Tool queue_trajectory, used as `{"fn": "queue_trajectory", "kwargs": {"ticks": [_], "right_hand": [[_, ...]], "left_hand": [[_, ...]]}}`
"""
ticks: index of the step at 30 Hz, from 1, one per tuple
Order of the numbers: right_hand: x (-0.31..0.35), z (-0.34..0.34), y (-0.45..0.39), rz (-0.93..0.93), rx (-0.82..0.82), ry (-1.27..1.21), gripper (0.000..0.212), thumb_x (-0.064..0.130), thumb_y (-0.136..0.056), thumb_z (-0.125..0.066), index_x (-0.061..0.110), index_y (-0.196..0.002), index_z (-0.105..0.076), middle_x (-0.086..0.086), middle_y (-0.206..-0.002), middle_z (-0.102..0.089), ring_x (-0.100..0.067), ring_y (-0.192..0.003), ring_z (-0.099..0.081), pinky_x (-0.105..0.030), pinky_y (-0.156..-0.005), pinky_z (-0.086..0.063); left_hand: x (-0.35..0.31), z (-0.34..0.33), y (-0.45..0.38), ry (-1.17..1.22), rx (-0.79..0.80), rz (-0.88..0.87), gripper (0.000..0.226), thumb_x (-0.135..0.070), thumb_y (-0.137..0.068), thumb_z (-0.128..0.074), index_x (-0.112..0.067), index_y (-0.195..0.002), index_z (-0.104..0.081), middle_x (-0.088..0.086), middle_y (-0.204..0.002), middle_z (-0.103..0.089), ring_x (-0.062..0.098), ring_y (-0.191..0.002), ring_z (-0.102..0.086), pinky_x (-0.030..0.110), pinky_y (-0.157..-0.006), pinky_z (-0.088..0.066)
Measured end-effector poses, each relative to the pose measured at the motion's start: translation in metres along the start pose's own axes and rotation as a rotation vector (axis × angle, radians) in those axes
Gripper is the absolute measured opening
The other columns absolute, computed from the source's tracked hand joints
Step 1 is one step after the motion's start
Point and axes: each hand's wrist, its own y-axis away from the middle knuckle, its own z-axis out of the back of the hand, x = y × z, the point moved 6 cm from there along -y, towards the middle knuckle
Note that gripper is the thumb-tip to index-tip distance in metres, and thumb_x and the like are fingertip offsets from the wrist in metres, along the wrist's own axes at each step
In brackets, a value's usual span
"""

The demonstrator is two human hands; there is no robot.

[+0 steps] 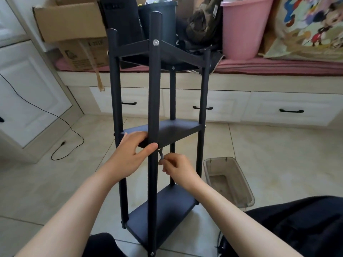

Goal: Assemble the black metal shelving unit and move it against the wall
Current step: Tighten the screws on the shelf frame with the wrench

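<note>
Hex key [161, 155] tip behind near post [154, 101]

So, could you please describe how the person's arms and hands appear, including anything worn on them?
Both forearms are bare to the frame's edge, with no sleeves in view. The left hand and right hand wear no gloves, and no rings, watch or bracelets are visible. Nails look short and unpainted.

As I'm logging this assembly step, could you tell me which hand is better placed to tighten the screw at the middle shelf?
The right hand: it already pinches the hex key right beneath the joint on the near post. The left hand grips the middle shelf there, steadying it.
</note>
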Motion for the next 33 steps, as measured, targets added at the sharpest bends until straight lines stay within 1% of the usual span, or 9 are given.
{"fn": "queue_trajectory", "kwargs": {"ticks": [4, 6, 8, 11, 13, 17, 26, 29, 33], "right_hand": [[-0.005, -0.006, -0.003, -0.012, -0.034, -0.081, 0.023, 0.014, -0.102, -0.048, 0.023, -0.097, -0.068, 0.008, -0.077, -0.063, -0.004, -0.072, -0.057, -0.014, -0.069, -0.047], [-0.006, -0.010, -0.004, -0.006, -0.045, -0.096, 0.023, 0.014, -0.101, -0.049, 0.026, -0.095, -0.068, 0.009, -0.076, -0.065, -0.006, -0.075, -0.060, -0.019, -0.073, -0.052], [-0.005, -0.013, -0.005, 0.009, -0.048, -0.097, 0.023, 0.015, -0.100, -0.050, 0.027, -0.094, -0.069, 0.010, -0.076, -0.066, -0.007, -0.078, -0.062, -0.024, -0.079, -0.053], [-0.002, -0.014, -0.005, 0.043, -0.062, -0.118, 0.022, 0.016, -0.100, -0.051, 0.028, -0.094, -0.069, 0.013, -0.073, -0.064, 0.002, -0.071, -0.058, -0.008, -0.068, -0.044], [0.001, -0.014, -0.005, 0.062, -0.073, -0.131, 0.022, 0.015, -0.100, -0.052, 0.027, -0.094, -0.068, 0.014, -0.073, -0.064, 0.006, -0.069, -0.057, -0.006, -0.066, -0.042], [0.001, -0.011, -0.005, 0.095, -0.091, -0.131, 0.021, 0.013, -0.099, -0.053, 0.021, -0.095, -0.072, 0.012, -0.073, -0.064, 0.006, -0.069, -0.057, -0.009, -0.068, -0.044], [0.002, -0.008, -0.007, 0.118, -0.114, -0.122, 0.019, 0.012, -0.099, -0.055, 0.017, -0.100, -0.074, 0.013, -0.074, -0.064, 0.008, -0.070, -0.058, -0.007, -0.068, -0.042], [0.006, -0.009, -0.008, 0.138, -0.121, -0.119, 0.019, 0.012, -0.099, -0.055, 0.016, -0.101, -0.074, 0.014, -0.075, -0.064, 0.006, -0.071, -0.058, -0.006, -0.069, -0.042], [0.007, -0.011, -0.011, 0.152, -0.138, -0.118, 0.018, 0.013, -0.098, -0.057, 0.016, -0.102, -0.074, 0.014, -0.075, -0.065, 0.004, -0.072, -0.060, -0.006, -0.070, -0.042]], "left_hand": [[0.002, 0.003, -0.001, 0.044, -0.016, 0.019, 0.019, -0.039, -0.096, -0.056, -0.026, -0.105, -0.066, -0.015, -0.102, -0.066, -0.006, -0.100, -0.057, 0.002, -0.076, -0.042], [0.003, 0.003, -0.001, 0.047, -0.021, 0.037, 0.016, -0.036, -0.097, -0.056, -0.026, -0.104, -0.067, -0.014, -0.101, -0.066, -0.007, -0.099, -0.056, 0.002, -0.074, -0.041], [0.002, 0.004, -0.001, 0.056, -0.032, 0.030, 0.008, -0.031, -0.098, -0.057, -0.033, -0.101, -0.064, -0.017, -0.100, -0.066, -0.009, -0.098, -0.056, 0.000, -0.075, -0.040], [-0.002, 0.007, -0.002, 0.056, -0.052, -0.008, 0.011, -0.024, -0.098, -0.060, -0.036, -0.098, -0.062, -0.019, -0.098, -0.066, -0.011, -0.095, -0.057, -0.001, -0.075, -0.038], [-0.002, 0.007, -0.003, 0.051, -0.053, -0.026, 0.012, -0.023, -0.097, -0.061, -0.034, -0.097, -0.062, -0.019, -0.096, -0.066, -0.010, -0.094, -0.058, 0.000, -0.076, -0.039], [0.002, 0.008, -0.005, 0.057, -0.039, -0.014, 0.012, -0.025, -0.097, -0.060, -0.036, -0.097, -0.061, -0.015, -0.098, -0.067, -0.007, -0.096, -0.059, 0.001, -0.077, -0.040], [0.005, 0.011, -0.005, 0.045, -0.068, -0.002, 0.022, -0.023, -0.097, -0.059, -0.045, -0.099, -0.058, -0.019, -0.105, -0.065, -0.010, -0.100, -0.057, -0.001, -0.078, -0.040], [0.009, 0.012, -0.004, 0.034, -0.087, 0.030, 0.020, -0.022, -0.097, -0.058, -0.042, -0.101, -0.059, -0.020, -0.106, -0.064, -0.009, -0.101, -0.057, 0.004, -0.078, -0.042], [0.014, 0.013, -0.004, 0.021, -0.106, 0.061, 0.018, -0.022, -0.097, -0.058, -0.038, -0.104, -0.059, -0.024, -0.103, -0.063, -0.011, -0.098, -0.057, 0.008, -0.077, -0.041]]}}
